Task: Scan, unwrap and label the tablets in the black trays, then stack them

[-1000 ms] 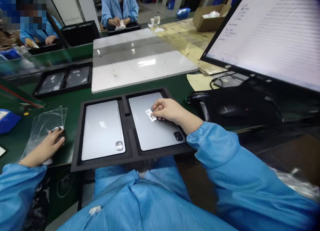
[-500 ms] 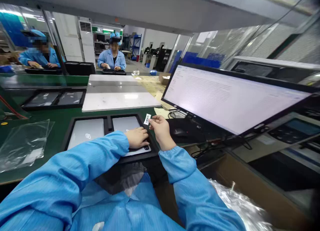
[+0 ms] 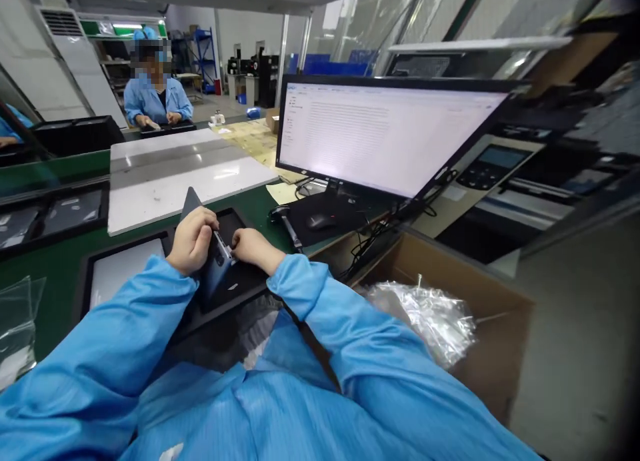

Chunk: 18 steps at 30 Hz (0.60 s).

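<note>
My left hand [image 3: 191,241] grips a tablet [image 3: 213,280] by its side and holds it tilted up on edge above the black tray [image 3: 251,280]. At the tablet's near edge, by its camera corner, my right hand [image 3: 254,248] is closed in a pinch. What sits between those fingertips is hidden; the barcode label seen before cannot be made out. A second silver tablet [image 3: 123,271] lies flat in the tray's left compartment. Beneath the raised tablet, the right compartment shows its black floor with a small pale mark.
Right of the tray lie a barcode scanner [image 3: 287,226] and a mouse [image 3: 320,221] before a monitor [image 3: 370,134]. A cardboard box [image 3: 500,334] holds clear plastic [image 3: 425,318]. A white board [image 3: 150,201] lies behind; a co-worker [image 3: 157,98] sits across.
My left hand has lifted the tablet out of the right compartment and tipped it up. My right hand has brought the barcode label down to the tablet's edge. The view has turned right.
</note>
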Each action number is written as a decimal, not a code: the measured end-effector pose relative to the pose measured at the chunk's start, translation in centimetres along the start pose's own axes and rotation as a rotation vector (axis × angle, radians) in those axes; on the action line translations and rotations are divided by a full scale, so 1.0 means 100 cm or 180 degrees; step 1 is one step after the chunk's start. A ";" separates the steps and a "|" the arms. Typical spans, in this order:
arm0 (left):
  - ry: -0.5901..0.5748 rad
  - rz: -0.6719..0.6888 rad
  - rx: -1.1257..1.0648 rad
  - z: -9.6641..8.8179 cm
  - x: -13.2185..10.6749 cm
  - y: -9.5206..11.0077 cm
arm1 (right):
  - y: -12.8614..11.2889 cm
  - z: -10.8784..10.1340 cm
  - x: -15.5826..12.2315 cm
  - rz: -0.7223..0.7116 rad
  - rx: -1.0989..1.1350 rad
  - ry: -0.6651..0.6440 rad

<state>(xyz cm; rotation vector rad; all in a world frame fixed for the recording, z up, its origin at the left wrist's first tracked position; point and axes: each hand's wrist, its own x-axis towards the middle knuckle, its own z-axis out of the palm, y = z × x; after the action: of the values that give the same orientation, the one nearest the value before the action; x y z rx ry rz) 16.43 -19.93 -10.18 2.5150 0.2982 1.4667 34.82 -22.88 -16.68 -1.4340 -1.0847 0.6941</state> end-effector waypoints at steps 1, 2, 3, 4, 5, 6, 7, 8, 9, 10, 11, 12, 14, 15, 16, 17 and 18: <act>-0.0029 0.0051 -0.0040 -0.002 -0.001 0.000 | 0.002 0.005 -0.002 -0.0006 -0.0005 -0.0003; -0.0132 0.0085 -0.0036 -0.001 -0.002 0.001 | 0.004 0.008 -0.002 -0.0016 -0.0013 0.0000; -0.0270 0.0086 -0.0002 0.001 -0.004 0.002 | 0.005 0.009 -0.002 -0.0031 -0.0025 0.0011; -0.0414 0.0043 0.0054 0.005 -0.005 0.003 | 0.006 0.007 -0.001 -0.0054 -0.0042 0.0029; -0.0598 -0.0046 0.0126 0.010 -0.006 0.003 | 0.006 0.004 0.001 -0.0081 -0.0060 0.0060; -0.0856 -0.0174 0.0200 0.015 -0.007 0.004 | 0.006 -0.001 0.003 -0.0114 -0.0078 0.0103; -0.1210 -0.0321 0.0258 0.022 -0.009 0.004 | 0.005 -0.006 0.005 -0.0150 -0.0094 0.0153; -0.1631 -0.0489 0.0307 0.029 -0.010 0.005 | 0.004 -0.010 0.008 -0.0189 -0.0105 0.0204; -0.2089 -0.0679 0.0366 0.035 -0.012 0.007 | 0.003 -0.014 0.009 -0.0226 -0.0107 0.0249; -0.2540 -0.0879 0.0438 0.040 -0.012 0.009 | 0.001 -0.016 0.010 -0.0264 -0.0111 0.0296; -0.2949 -0.1067 0.0515 0.043 -0.013 0.012 | 0.000 -0.017 0.010 -0.0306 -0.0126 0.0340; -0.3274 -0.1241 0.0591 0.043 -0.012 0.016 | -0.002 -0.017 0.009 -0.0351 -0.0162 0.0377; -0.3630 -0.1496 0.0678 0.028 -0.012 0.028 | -0.007 -0.019 0.002 -0.0469 -0.0340 0.0380; -0.3688 -0.1589 0.0685 0.013 -0.014 0.036 | -0.009 -0.023 -0.004 -0.0548 -0.0505 0.0322; -0.3652 -0.1681 0.0716 -0.007 -0.020 0.046 | -0.010 -0.028 -0.011 -0.0646 -0.0720 0.0220; -0.3553 -0.1797 0.0777 -0.031 -0.029 0.056 | -0.010 -0.036 -0.019 -0.0744 -0.0975 0.0088; -0.3302 -0.1962 0.0948 -0.058 -0.042 0.065 | -0.009 -0.046 -0.028 -0.0810 -0.1259 -0.0059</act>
<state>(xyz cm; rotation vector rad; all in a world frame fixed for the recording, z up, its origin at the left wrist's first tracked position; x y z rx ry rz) 9.75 -26.90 -9.05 2.6341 0.9891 -0.1575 37.60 -27.39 -15.51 -1.5819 -1.4464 0.3205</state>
